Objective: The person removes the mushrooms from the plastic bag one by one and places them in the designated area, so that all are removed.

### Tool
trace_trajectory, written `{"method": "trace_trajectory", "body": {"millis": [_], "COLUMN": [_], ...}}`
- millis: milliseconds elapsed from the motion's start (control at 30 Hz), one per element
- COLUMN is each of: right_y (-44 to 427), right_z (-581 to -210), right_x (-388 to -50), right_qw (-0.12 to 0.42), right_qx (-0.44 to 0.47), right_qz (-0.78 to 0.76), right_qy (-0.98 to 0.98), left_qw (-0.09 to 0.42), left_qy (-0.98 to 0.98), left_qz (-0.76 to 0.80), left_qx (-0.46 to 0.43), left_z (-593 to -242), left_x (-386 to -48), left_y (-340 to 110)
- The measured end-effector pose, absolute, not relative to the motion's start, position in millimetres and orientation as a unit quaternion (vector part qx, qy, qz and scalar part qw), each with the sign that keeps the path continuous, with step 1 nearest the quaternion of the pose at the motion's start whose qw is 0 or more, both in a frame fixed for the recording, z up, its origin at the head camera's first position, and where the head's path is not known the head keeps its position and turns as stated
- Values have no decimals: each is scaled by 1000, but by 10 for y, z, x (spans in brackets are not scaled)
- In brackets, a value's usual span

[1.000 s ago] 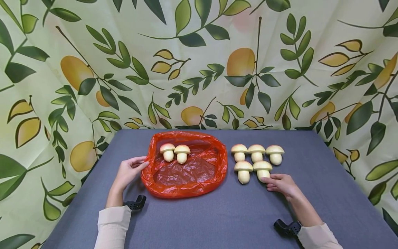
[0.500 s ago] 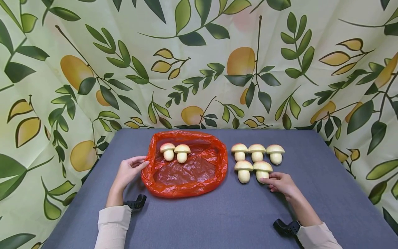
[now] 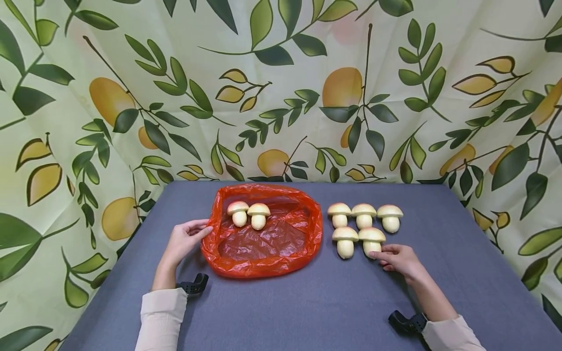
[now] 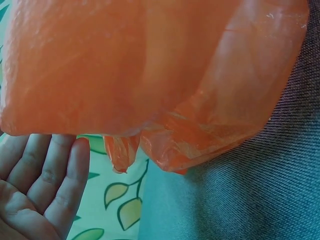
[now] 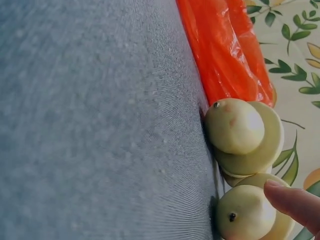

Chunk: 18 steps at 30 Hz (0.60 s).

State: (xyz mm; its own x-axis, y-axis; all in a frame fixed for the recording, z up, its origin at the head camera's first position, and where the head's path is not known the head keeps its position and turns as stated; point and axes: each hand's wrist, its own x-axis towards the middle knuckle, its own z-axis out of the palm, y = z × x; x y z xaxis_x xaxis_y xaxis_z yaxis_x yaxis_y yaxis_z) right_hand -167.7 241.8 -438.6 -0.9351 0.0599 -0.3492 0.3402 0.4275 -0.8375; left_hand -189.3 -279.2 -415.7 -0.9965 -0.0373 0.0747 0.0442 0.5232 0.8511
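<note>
Two toy mushrooms (image 3: 237, 214) with cream stems and reddish-tan caps lie side by side inside a red plastic bag (image 3: 259, 271), whose rim is rolled open. My left hand (image 3: 181, 243) touches the bag's left side; in the left wrist view its fingers (image 4: 55, 175) are fairly straight, with tips at the bag's edge. To the bag's right, several more mushrooms lie in two rows. My right hand (image 3: 399, 262) rests its fingertips on the stem of the front-right mushroom (image 3: 371, 239). In the right wrist view one finger (image 5: 290, 197) touches that stem (image 5: 245, 215); the other fingers are out of sight.
A grey cloth covers the table (image 3: 285, 312). Behind it and along both sides hangs a pale curtain (image 3: 281, 97) with leaves and fruit printed on it. Black wrist cameras (image 3: 193, 284) are worn on both wrists.
The whole head view has shifted very slightly. Both hands, the bag and the mushrooms stay where they were.
</note>
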Motion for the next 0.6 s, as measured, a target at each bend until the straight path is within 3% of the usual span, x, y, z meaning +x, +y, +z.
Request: {"method": "trace_trajectory", "body": {"millis": [600], "right_y": [2415], "right_z": [-4053], "right_x": [-1548], "right_qw": [121], "right_qx": [40], "right_qz": [-505], "right_qy": [854], "left_qw": [47], "left_qy": [-867], "left_qz": [-495], "left_qx": [-1], "left_z": [-4146], "left_x": [-1895], "left_y": [-2788]}}
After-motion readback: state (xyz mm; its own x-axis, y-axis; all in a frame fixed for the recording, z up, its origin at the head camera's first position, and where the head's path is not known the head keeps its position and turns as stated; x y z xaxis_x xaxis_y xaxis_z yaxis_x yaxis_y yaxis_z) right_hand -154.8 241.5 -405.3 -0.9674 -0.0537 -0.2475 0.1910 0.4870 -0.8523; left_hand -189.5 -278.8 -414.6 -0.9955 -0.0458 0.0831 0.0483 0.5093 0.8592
